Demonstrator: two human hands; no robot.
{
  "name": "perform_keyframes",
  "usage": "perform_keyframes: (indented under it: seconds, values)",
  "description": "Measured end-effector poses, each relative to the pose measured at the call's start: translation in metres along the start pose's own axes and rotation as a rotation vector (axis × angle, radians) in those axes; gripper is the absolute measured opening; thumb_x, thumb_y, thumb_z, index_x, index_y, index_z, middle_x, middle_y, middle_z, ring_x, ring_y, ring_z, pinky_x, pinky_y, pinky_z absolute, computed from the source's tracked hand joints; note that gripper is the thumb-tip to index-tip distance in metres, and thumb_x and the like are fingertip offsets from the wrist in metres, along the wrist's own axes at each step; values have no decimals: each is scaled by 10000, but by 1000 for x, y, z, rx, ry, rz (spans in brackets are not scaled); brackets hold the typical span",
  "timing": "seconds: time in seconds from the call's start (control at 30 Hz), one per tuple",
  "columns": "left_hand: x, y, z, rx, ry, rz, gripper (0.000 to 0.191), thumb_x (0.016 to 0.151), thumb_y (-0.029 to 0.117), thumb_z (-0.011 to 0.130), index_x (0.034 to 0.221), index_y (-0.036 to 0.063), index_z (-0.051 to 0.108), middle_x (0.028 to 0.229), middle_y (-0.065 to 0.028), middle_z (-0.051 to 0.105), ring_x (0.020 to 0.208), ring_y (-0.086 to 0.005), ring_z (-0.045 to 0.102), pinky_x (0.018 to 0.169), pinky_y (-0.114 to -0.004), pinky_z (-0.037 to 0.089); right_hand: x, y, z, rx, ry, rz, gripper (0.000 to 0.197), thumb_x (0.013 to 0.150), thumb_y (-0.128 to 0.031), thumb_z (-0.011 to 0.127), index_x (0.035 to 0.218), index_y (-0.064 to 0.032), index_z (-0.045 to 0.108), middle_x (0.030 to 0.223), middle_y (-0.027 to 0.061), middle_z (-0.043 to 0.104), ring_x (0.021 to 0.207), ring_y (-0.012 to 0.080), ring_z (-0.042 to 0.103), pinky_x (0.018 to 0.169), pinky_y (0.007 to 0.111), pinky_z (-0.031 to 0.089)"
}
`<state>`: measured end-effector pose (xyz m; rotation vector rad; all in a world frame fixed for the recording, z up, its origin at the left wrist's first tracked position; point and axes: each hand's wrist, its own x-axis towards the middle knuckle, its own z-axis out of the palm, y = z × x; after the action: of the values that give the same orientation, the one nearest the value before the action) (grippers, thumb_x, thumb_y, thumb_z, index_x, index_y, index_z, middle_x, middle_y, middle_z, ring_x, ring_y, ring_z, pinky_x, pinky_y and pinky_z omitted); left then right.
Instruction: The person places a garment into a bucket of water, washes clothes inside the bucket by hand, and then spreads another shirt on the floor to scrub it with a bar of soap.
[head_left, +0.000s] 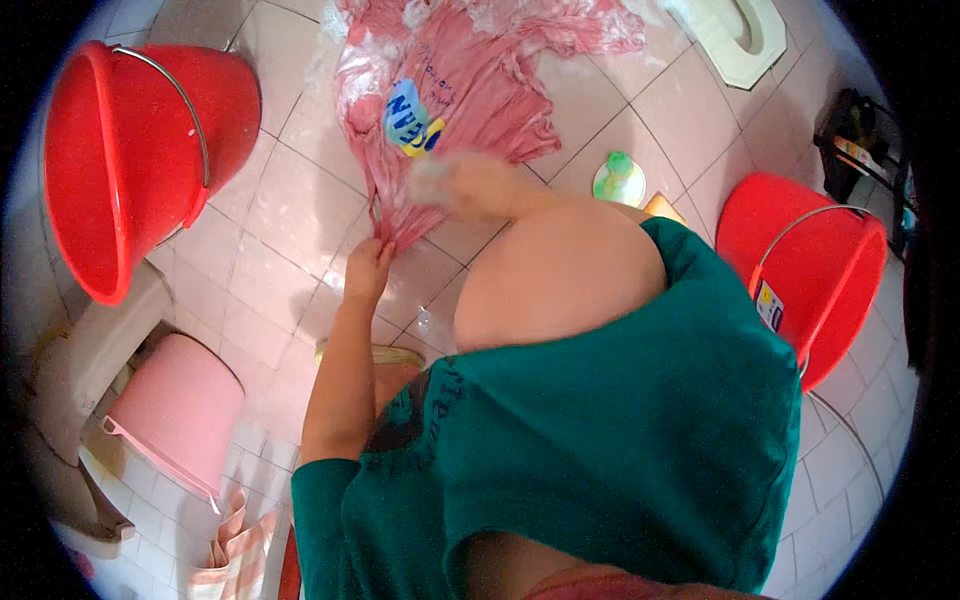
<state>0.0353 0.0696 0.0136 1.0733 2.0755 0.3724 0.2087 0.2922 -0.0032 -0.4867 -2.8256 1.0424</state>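
A wet pink printed shirt (487, 82) lies spread on the tiled floor, with white suds on its far parts. My left hand (367, 270) pinches the near end of its cloth between thumb and fingers and pulls it into taut folds. My right hand (465, 184) is over the shirt, close to its blue and yellow print. Motion blurs its fingers, so whether it holds anything cannot be made out. To the right of the shirt, a green soap or scrubber (620, 166) rests on a small white dish (630, 191).
Red buckets stand at the left (169, 120) and right (795, 247). A pink bucket (180, 405) is at lower left, near a striped cloth (236, 551). A squat toilet (739, 37) is at the top right, and a dark rack (862, 142) stands at the right. Floor tiles (277, 202) look wet.
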Motion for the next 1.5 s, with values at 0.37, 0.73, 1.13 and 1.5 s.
perform_keyframes:
  seconds: [0.37,0.73,1.13,1.5]
  values:
    - [-3,-8,11,-81,31,-18,284,868,240,557,778,-27,595,711,-184,578,659,-291,565,615,-387,430,-2,22,-36,-78,323,133,449,790,-358,590,1224,-255,533,1077,146,548,929,311,574,750,395,481]
    - [-6,-2,5,62,-9,6,244,840,193,560,725,-21,536,754,-229,551,729,-407,529,657,-458,421,-43,117,-96,-488,537,660,385,775,-365,579,1113,-182,599,954,178,608,804,328,580,697,427,485]
    - [-36,0,-31,312,-23,73,207,825,223,573,756,29,567,770,-174,574,748,-370,544,644,-461,433,-8,115,-117,-157,168,831,497,801,-568,482,1193,-270,550,1007,197,610,916,326,595,762,431,484]
    - [-34,-6,-2,490,-231,-112,399,840,483,501,839,98,609,778,-157,631,706,-368,599,618,-465,464,22,-9,-4,-162,-18,-237,263,822,-278,531,1051,-166,597,1018,112,594,933,312,568,870,416,436]
